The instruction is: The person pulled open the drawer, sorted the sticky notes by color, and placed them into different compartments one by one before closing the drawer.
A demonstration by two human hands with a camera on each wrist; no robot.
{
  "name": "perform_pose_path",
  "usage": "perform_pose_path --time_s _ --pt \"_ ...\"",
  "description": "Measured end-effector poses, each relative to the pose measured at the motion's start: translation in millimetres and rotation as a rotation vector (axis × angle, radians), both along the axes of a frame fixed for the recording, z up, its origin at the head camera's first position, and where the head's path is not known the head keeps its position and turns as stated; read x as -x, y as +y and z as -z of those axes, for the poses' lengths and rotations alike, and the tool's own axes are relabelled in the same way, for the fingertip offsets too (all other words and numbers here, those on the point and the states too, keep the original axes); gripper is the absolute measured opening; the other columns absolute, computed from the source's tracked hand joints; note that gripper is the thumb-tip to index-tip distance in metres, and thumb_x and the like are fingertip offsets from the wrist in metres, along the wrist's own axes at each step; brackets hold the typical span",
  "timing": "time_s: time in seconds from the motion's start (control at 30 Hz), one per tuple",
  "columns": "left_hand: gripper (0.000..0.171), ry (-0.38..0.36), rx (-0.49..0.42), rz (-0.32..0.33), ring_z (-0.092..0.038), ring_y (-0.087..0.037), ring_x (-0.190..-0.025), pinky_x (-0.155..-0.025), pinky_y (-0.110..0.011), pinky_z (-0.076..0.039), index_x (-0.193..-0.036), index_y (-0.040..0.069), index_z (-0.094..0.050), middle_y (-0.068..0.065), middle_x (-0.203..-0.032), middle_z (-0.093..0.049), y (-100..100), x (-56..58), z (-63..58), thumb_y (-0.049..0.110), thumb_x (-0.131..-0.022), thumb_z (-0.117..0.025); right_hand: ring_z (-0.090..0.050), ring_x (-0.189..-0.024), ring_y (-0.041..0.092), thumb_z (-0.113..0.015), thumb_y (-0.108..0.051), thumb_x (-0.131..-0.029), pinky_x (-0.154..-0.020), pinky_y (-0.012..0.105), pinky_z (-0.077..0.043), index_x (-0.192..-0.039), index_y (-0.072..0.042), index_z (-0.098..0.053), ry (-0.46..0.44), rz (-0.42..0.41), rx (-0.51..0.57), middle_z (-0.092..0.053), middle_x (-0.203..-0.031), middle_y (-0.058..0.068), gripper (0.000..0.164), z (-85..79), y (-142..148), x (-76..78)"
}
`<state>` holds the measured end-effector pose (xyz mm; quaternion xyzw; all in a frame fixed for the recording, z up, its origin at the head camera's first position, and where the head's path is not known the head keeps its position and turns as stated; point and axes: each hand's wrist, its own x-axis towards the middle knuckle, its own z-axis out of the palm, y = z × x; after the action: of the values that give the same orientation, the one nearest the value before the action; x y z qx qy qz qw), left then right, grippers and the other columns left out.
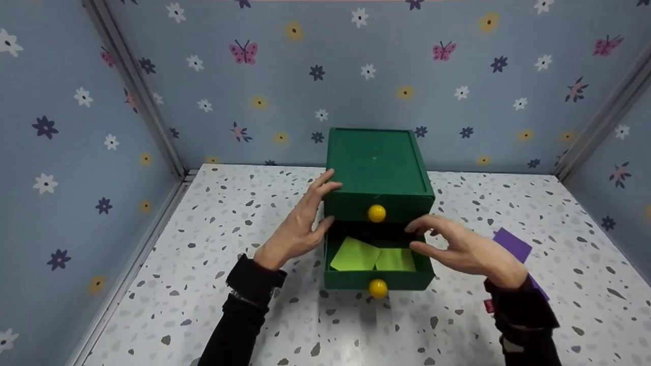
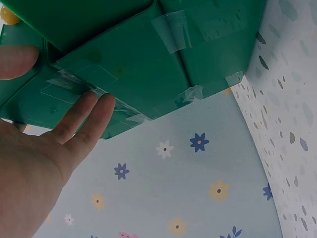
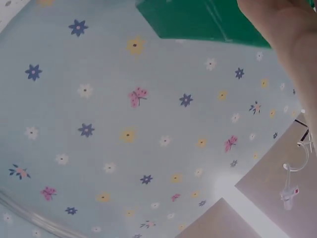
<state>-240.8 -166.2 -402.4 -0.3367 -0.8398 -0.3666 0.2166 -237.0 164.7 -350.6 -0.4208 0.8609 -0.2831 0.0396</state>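
Observation:
A green two-drawer box (image 1: 376,160) stands against the back wall with its lower drawer (image 1: 351,280) pulled out. Two lime-green paper pieces (image 1: 355,254) lie inside that drawer. Each drawer front carries a round yellow knob (image 1: 377,213). With fingers extended, my left hand (image 1: 297,229) rests against the box's left side; the left wrist view shows its fingertips on the taped green wall (image 2: 133,74). My right hand (image 1: 465,249) is at the open drawer's right edge, thumb and fingers apart and nothing between them. The right wrist view catches only part of that hand.
Purple paper (image 1: 512,245) lies on the speckled tabletop (image 1: 244,203) to the right, partly hidden by my right wrist. A small red tag (image 1: 489,305) shows beside my right sleeve. Flowered blue panels (image 1: 366,81) enclose the back and both sides.

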Motion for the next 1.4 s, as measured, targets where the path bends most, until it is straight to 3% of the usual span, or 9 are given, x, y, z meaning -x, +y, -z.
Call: perform_pose_path --time_s 0.17,0.3,0.43,0.67,0.9,1.07,1.4 --pt "0.062 0.012 -0.01 0.022 -0.014 -0.014 -0.148 -0.12 -0.026 -0.021 -0.148 0.019 -0.023 -0.005 -0.16 -0.009 6 2.9 0.5 0.002 -0.095 -0.05 -0.057 -0.097 0.003 -0.056 -0.034 -0.094 -0.087 0.021 -0.049 -0.115 -0.021 -0.06 -0.042 0.067 -0.006 -0.064 -0.111 -0.005 0.025 -8.1 24 2.2" --pt "0.062 0.01 -0.017 0.04 -0.013 -0.018 -0.148 -0.12 -0.027 -0.021 -0.148 0.019 -0.023 -0.006 -0.16 -0.009 10 5.7 0.9 0.001 -0.094 -0.051 -0.058 -0.09 0.002 -0.059 -0.026 -0.094 -0.081 0.019 -0.05 -0.112 -0.019 -0.062 -0.006 0.104 0.006 -0.065 -0.103 -0.006 0.02 -12.2 43 4.6" --pt "0.063 0.008 -0.015 0.049 -0.014 -0.017 -0.148 -0.12 -0.027 -0.023 -0.148 0.019 -0.023 -0.006 -0.16 -0.008 14 8.4 1.8 0.001 -0.094 -0.051 -0.059 -0.087 0.001 -0.06 -0.022 -0.093 -0.078 0.016 -0.049 -0.109 -0.018 -0.063 0.005 0.191 0.013 -0.065 -0.1 -0.004 0.017 -13.6 64 9.3" --pt "0.064 0.003 0.006 0.049 -0.011 -0.012 -0.148 -0.12 -0.025 -0.019 -0.148 0.02 -0.022 -0.004 -0.16 -0.008 21 8.9 3.0 0.001 -0.094 -0.05 -0.059 -0.081 -0.003 -0.062 -0.018 -0.092 -0.071 0.014 -0.05 -0.107 -0.009 -0.064 -0.01 0.311 0.038 -0.068 -0.095 0.002 0.018 -2.8 101 20.8" --pt "0.065 0.01 0.001 0.066 -0.013 -0.018 -0.148 -0.121 -0.028 -0.02 -0.148 0.02 -0.022 -0.009 -0.159 -0.01 29 9.9 3.6 -0.001 -0.093 -0.05 -0.06 -0.076 0.0 -0.063 -0.021 -0.091 -0.066 0.018 -0.052 -0.109 -0.004 -0.062 -0.082 0.362 -0.009 -0.067 -0.094 0.01 0.025 2.2 114 22.1" --pt "0.066 0.006 0.006 0.065 -0.014 -0.018 -0.148 -0.12 -0.028 -0.021 -0.148 0.019 -0.022 -0.009 -0.159 -0.01 23 8.6 3.2 -0.002 -0.093 -0.05 -0.059 -0.077 0.001 -0.063 -0.029 -0.091 -0.068 0.019 -0.051 -0.111 -0.006 -0.062 -0.121 0.353 -0.075 -0.066 -0.096 0.009 0.031 1.2 100 23.8" --pt "0.061 0.008 0.001 0.012 -0.014 -0.018 -0.148 -0.121 -0.028 -0.019 -0.148 0.018 -0.024 -0.007 -0.16 -0.009 -1 0.7 -1.3 0.002 -0.095 -0.05 -0.056 -0.069 0.004 -0.065 -0.026 -0.09 -0.065 0.019 -0.05 -0.104 -0.009 -0.062 -0.143 0.181 -0.074 -0.062 -0.083 0.002 0.023 -12.7 57 23.2"
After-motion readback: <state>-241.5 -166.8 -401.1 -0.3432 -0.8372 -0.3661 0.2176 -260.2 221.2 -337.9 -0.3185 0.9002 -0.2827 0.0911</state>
